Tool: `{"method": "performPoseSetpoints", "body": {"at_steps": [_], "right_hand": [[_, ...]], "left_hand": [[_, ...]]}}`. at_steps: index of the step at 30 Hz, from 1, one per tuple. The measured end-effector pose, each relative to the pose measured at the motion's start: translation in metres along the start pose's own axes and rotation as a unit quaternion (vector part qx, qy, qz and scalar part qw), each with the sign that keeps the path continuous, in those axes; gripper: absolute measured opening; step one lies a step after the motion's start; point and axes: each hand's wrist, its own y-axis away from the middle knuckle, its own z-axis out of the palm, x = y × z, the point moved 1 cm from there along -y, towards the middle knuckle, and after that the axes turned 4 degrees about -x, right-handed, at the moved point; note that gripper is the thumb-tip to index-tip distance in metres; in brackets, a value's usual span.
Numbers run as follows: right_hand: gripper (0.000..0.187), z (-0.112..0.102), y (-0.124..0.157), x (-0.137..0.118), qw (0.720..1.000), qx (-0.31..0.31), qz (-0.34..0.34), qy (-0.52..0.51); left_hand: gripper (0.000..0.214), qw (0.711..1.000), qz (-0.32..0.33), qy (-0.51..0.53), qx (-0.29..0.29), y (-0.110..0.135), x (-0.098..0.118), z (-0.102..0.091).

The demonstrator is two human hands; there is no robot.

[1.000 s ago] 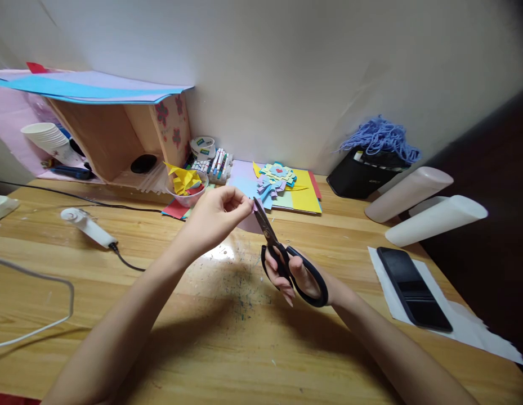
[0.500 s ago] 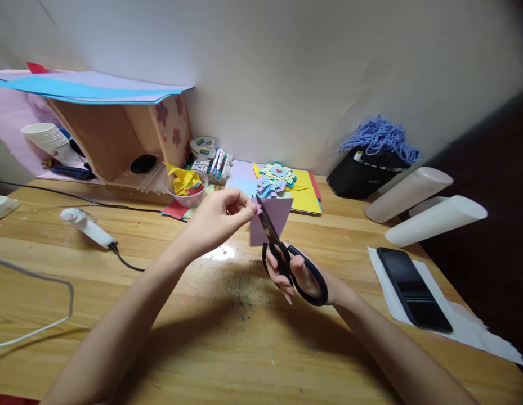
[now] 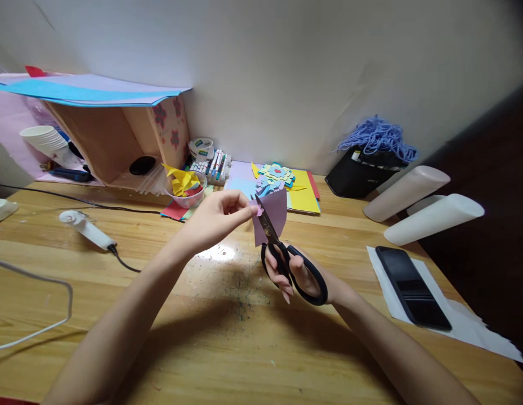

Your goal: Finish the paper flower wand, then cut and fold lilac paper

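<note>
My left hand (image 3: 221, 220) pinches the edge of a piece of purple paper (image 3: 275, 212), held up above the wooden table. A small lighter pink-purple bit shows at its fingertips. My right hand (image 3: 286, 273) has its fingers through the handles of black-handled scissors (image 3: 275, 242). The scissor blades point up and away, slightly parted, crossing the paper close to my left fingertips. Behind the paper, a layered paper flower (image 3: 277, 173) in blue, yellow and purple lies on coloured sheets (image 3: 303, 199).
At the back left stands a cardboard box (image 3: 172, 129), with a bowl of yellow folded paper (image 3: 185, 188) and markers (image 3: 217, 163) beside it. A glue gun (image 3: 86, 229) lies left. On the right are a black holder with blue yarn (image 3: 377, 140), white rolls (image 3: 434, 219) and a phone (image 3: 413, 287).
The purple paper has turned and curled, its right side shifting left and up beside the scissors. Both hands stay nearly in place.
</note>
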Motion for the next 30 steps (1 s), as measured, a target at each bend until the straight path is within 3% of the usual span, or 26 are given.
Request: {"method": "performPoseSetpoints", "body": {"at_steps": [11,30], "right_hand": [[0.057,-0.0008,-0.0001,-0.0027,1.000,-0.003,0.015,-0.023],[0.054,0.0014,0.0016,-0.0067,0.998,-0.002,0.027,-0.055]], "left_hand": [[0.017,1.000,0.005,-0.001,-0.007,0.0002,0.0001,-0.0019],[0.018,0.995,0.037,-0.088,0.010,0.0018,0.0036,-0.0016]]}}
